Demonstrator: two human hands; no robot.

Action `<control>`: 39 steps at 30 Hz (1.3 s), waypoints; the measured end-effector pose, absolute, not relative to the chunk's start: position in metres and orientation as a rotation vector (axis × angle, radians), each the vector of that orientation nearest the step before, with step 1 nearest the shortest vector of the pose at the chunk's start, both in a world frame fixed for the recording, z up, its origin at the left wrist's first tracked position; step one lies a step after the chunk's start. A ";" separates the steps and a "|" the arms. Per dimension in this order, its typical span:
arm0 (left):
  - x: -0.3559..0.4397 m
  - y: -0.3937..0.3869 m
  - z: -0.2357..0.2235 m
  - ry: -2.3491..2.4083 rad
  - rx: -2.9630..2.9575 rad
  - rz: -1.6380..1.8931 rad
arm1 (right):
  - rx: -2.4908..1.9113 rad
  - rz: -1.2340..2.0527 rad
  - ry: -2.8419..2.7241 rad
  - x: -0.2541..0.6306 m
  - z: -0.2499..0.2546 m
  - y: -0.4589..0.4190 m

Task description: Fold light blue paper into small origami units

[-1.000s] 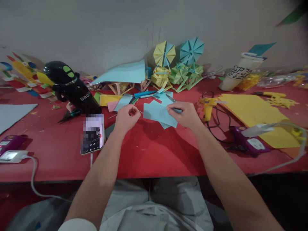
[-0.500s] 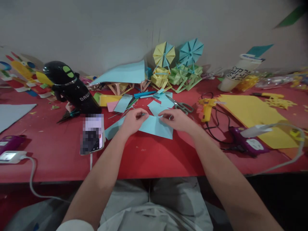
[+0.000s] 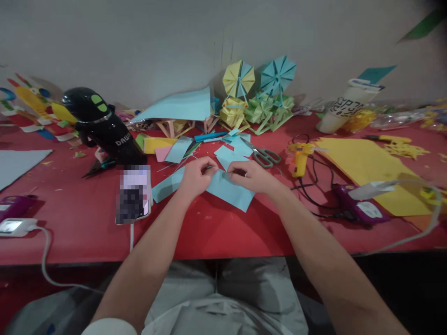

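Both my hands are closed around the upper edge of a light blue sheet of paper lying low over the red table. My left hand pinches at the left of that edge, and my right hand pinches a short distance to the right. The fingertips partly hide the edge. Another blue paper piece shows left of my left hand. Just beyond my fingers lie blue paper squares. Scissors with grey-green handles rest behind my right hand.
A black bottle and a phone stand at left. A yellow glue gun with its cable, a purple power box and yellow paper sheets are at right. Folded paper models stand along the wall.
My right hand has left the scissors area and moved nearer my left. Both hands now grip one blue sheet, drawn toward me and tilted. The scissors lie uncovered.
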State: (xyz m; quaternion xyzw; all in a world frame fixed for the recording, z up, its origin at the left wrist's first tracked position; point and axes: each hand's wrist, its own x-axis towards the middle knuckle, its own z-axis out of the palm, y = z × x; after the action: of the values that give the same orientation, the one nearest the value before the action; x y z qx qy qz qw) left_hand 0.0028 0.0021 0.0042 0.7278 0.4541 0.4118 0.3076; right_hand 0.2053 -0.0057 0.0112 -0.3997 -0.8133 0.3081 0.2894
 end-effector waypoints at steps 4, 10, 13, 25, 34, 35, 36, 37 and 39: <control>-0.016 0.011 0.008 1.282 1.892 1.181 | -1.076 0.885 -2.174 0.222 0.015 -0.001; -0.030 0.021 0.002 1.421 1.945 1.248 | -1.303 0.763 -2.101 0.246 0.005 0.012; -0.025 0.018 0.004 1.385 1.965 1.219 | -1.273 0.663 -1.979 0.240 0.005 0.011; -0.011 0.010 0.008 1.288 1.897 1.179 | -1.073 0.813 -2.089 0.211 0.001 0.001; -0.002 0.002 0.007 1.215 2.048 1.073 | -1.070 0.739 -2.123 0.202 -0.004 0.000; -0.002 0.003 0.007 1.216 2.063 1.080 | -1.067 0.733 -2.128 0.202 -0.003 -0.001; -0.002 0.003 0.007 1.214 2.073 1.090 | -1.068 0.724 -2.131 0.202 -0.003 -0.001; -0.003 0.003 0.007 1.206 2.077 1.101 | -1.068 0.713 -2.134 0.202 -0.002 -0.002; -0.002 0.003 0.008 1.188 2.070 1.129 | -1.063 0.693 -2.142 0.201 -0.001 -0.003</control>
State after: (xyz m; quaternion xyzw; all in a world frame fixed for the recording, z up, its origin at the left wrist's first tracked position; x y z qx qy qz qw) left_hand -0.0024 0.0033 0.0079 0.7595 0.4358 0.4141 0.2483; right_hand 0.2013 -0.0033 -0.0012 -0.4044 -0.8150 0.2637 0.3204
